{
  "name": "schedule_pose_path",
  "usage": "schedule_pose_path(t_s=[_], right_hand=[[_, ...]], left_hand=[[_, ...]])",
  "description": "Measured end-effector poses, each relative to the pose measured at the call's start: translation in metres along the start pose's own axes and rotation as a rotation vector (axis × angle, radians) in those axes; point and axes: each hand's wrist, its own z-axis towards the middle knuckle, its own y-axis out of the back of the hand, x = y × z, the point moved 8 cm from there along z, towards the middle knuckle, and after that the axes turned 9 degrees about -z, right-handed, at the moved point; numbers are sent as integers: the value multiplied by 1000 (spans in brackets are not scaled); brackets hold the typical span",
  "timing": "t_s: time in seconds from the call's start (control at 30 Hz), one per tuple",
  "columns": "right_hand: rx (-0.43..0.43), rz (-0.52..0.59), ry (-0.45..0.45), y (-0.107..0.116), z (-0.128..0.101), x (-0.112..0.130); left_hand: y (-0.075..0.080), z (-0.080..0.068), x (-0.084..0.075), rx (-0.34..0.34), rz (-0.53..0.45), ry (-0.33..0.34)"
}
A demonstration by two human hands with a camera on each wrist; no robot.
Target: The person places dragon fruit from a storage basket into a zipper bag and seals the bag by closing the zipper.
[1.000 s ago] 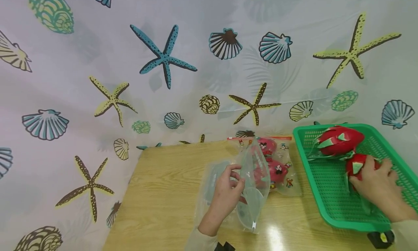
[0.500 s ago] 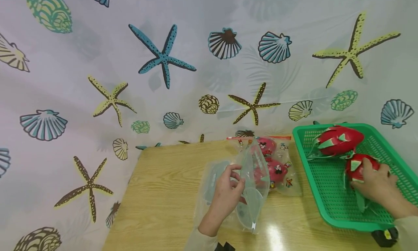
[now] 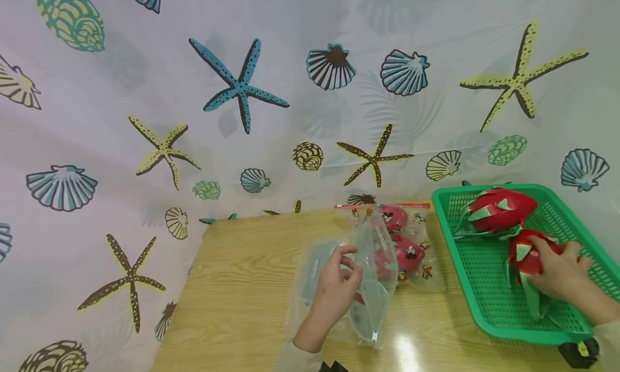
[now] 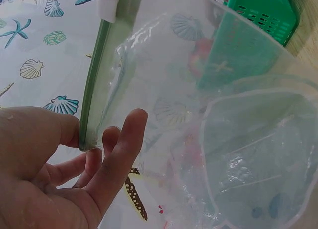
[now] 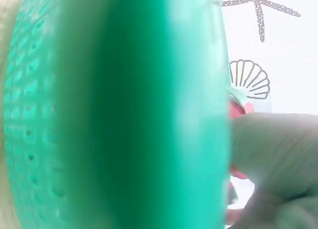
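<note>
My left hand [image 3: 334, 288] pinches the green zip edge of a clear zip bag [image 3: 375, 307] at its gaping mouth. In the left wrist view, thumb and fingers meet at the strip [image 4: 92, 90], with one finger extended along the clear film. A white slider [image 4: 108, 6] sits farther along that strip. Over the green basket [image 3: 461, 267], my right hand [image 3: 564, 269] grips a red dragon fruit [image 3: 524, 256] with pale green scales. Behind it in the basket lies another dragon fruit [image 3: 504, 209]. In the right wrist view, the blurred basket rim [image 5: 149, 110] hides most of the held fruit.
A cartoon-printed bag [image 3: 433, 264] with a red zip strip, holding red fruit, lies flat behind the clear bag on the wooden table [image 3: 242, 286]. A white cloth [image 3: 271, 16] printed with shells and starfish hangs behind the table.
The dragon fruit under my right hand has turned a little and shows more of itself, its leafy end toward the front. My left hand holds the bag as before.
</note>
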Motion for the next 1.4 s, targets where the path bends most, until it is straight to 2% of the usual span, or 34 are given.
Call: schedule_pose_path(t_s=[0.17, 0.43, 0.8, 0.97, 1.2, 1.3, 1.4], right_hand=[[-47, 23, 3, 6, -2, 2], [-45, 27, -84, -3, 4, -5], [-17, -25, -33, -11, 5, -4], [-43, -12, -68, -9, 6, -9], [-86, -19, -65, 2, 8, -18], [-39, 12, -103, 3, 6, -24], [37, 23, -183, 2, 2, -32]], left_hand=[[1, 0, 1, 8, 6, -15], [1, -1, 3, 9, 19, -7], [0, -2, 3, 23, -12, -5], [0, -1, 2, 29, -14, -8], [3, 0, 4, 2, 8, 5], [4, 0, 5, 1, 19, 4], [4, 0, 4, 2, 23, -3]])
